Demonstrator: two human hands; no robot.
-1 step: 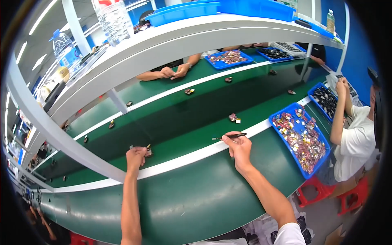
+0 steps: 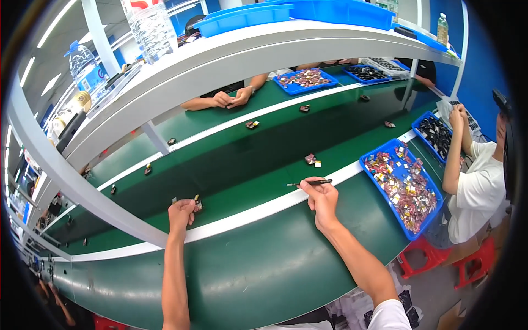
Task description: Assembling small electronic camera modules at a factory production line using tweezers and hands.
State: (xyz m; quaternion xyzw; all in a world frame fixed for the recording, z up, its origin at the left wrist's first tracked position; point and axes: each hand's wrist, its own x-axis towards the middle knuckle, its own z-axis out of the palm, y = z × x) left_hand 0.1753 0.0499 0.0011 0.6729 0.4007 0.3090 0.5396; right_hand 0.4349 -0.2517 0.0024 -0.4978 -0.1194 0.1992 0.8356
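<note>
Right hand (image 2: 322, 199) has the black tool (image 2: 319, 182) pinched between thumb and fingers, tip out over the green belt (image 2: 247, 191). Left hand (image 2: 180, 215) has its fingers bunched at a clump (image 2: 198, 204) on the belt; honestly can't tell from here if they're clamped on it or just touching. I'd steady that clump with light fingertips and keep the tool low, nothing jerky. Counts: one tool, at least seven other clumps (image 2: 311, 159) on the belt, two pink-bits trays (image 2: 399, 172), two black-bits trays (image 2: 423, 137).
</note>
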